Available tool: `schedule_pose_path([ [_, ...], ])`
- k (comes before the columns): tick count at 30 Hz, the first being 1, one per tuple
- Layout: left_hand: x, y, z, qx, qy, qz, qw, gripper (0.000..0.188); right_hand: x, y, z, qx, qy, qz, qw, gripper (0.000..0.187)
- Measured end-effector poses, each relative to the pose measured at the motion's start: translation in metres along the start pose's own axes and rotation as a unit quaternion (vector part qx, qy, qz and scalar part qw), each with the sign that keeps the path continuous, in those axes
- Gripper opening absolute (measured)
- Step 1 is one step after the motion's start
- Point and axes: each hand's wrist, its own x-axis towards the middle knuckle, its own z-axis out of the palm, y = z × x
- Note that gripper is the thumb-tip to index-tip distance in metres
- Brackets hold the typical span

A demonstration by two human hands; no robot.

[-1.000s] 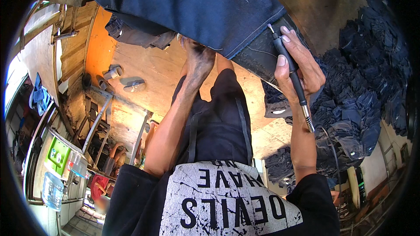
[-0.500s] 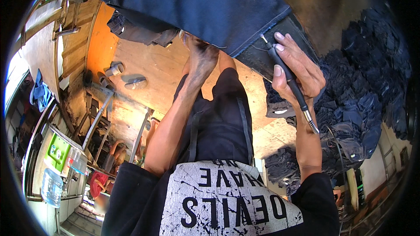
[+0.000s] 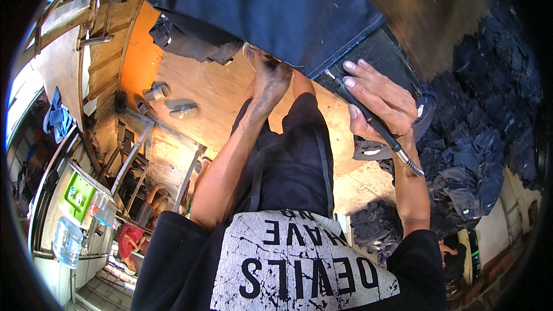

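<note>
My right hand (image 3: 385, 103) is closed around a slim black rotary tool handpiece (image 3: 374, 122), with a metal tip and a spring sleeve at its tail. The tip meets the frayed hem of a dark blue denim garment (image 3: 259, 8), near its lower corner. Beneath that hem lies a flat black board (image 3: 380, 52). At the garment's near edge, my left hand (image 3: 272, 74) is closed on the denim, its fingertips partly hidden by the cloth.
Large heaps of dark denim (image 3: 484, 115) fill the right side. Sandals (image 3: 181, 108) lie on the wooden floor, left of my legs. A metal-framed stand (image 3: 133, 155), a green tray (image 3: 76, 197) and a large clear water jug (image 3: 68, 243) are at the left. Another person in red (image 3: 129, 239) sits beyond.
My right hand has moved the tool's tip left and slightly nearer along the hem. My left hand stays at the garment's near edge. The whole view has shifted slightly.
</note>
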Motion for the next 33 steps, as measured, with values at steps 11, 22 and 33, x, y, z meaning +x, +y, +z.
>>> schedule_pose_path([
  [11, -0.049, 0.098, -0.184, 0.183, 0.081, 0.119, 0.973, 0.078, 0.041, -0.035, -0.014, -0.021, 0.294, 0.263, 0.919, 0.035],
  [22, 0.106, 0.166, -0.227, 0.059, 0.003, 0.188, 0.98, 0.093, 0.055, -0.038, 0.026, -0.148, 0.282, 0.367, 0.874, 0.027],
  [33, 0.083, 0.239, -0.242, 0.451, -0.041, 0.317, 0.833, 0.049, 0.0, -0.033, -0.013, -0.05, 0.265, 0.381, 0.884, 0.031],
])
